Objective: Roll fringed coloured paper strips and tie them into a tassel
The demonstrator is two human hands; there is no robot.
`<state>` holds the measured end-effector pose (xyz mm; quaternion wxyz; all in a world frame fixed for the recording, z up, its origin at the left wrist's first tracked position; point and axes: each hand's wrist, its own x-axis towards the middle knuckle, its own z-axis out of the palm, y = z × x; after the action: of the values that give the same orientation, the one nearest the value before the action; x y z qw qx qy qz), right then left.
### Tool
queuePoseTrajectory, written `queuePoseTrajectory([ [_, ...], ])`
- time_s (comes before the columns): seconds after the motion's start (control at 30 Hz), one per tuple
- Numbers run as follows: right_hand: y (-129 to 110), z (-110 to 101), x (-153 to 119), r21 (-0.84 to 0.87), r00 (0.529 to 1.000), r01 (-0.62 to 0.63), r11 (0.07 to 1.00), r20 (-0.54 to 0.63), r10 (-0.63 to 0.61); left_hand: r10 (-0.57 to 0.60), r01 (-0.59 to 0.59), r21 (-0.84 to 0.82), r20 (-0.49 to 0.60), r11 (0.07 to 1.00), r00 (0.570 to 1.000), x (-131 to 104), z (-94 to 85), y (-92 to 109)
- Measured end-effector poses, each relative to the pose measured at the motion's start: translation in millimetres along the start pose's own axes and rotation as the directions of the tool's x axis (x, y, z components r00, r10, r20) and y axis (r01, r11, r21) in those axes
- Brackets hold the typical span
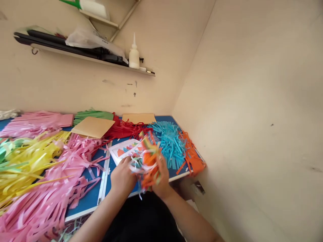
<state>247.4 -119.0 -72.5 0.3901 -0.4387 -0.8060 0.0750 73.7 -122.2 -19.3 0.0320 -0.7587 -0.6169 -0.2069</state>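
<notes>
Close to my body, above the table's front edge, both hands grip a bundle of multicoloured paper fringe (148, 164), mostly orange with white, green and red strips, blurred by motion. My left hand (124, 174) closes on its left side, fingertips partly hidden behind the strips. On the other side, my right hand (162, 176) wraps round the orange part. Just behind the bundle lies a white sheet (117, 148) printed with coloured shapes. Blue paper fringe (170, 143) and orange paper fringe (193, 156) lie to the right of my hands.
Pink (63, 178), yellow (35, 161) and red fringe (126, 129) cover much of the blue table (88, 196). A tan paper piece (93, 127) rests on top. Above, a wall shelf (93, 60) holds a glue bottle (134, 57). A wall (252, 117) bounds the right side.
</notes>
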Motion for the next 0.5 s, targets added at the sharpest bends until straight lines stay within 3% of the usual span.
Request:
queuePoseTrajectory([
  [0.1, 3, 3, -15, -0.092, 0.953, 0.270, 0.959, -0.117, -0.279, -0.026, 0.025, 0.004, 0.034, 1.000, 0.999, 1, -16.7, 5],
  [0.17, 9, 1, -27, -0.190, 0.915, 0.354, 0.916, -0.133, -0.381, -0.035, 0.034, 0.015, 0.056, 0.999, 0.998, 1, -21.6, 7],
  [0.37, 25, -5, -49, -0.249, 0.902, 0.432, 0.867, 0.114, -0.417, -0.097, 0.092, 0.090, 0.052, 0.992, 0.994, 3, -7.8, 8],
  [0.5, 28, -4, -45, -0.229, 0.898, 0.383, 0.895, 0.321, -0.302, -0.053, 0.044, 0.115, 0.080, 0.992, 0.995, 0, 8.3, 12],
])
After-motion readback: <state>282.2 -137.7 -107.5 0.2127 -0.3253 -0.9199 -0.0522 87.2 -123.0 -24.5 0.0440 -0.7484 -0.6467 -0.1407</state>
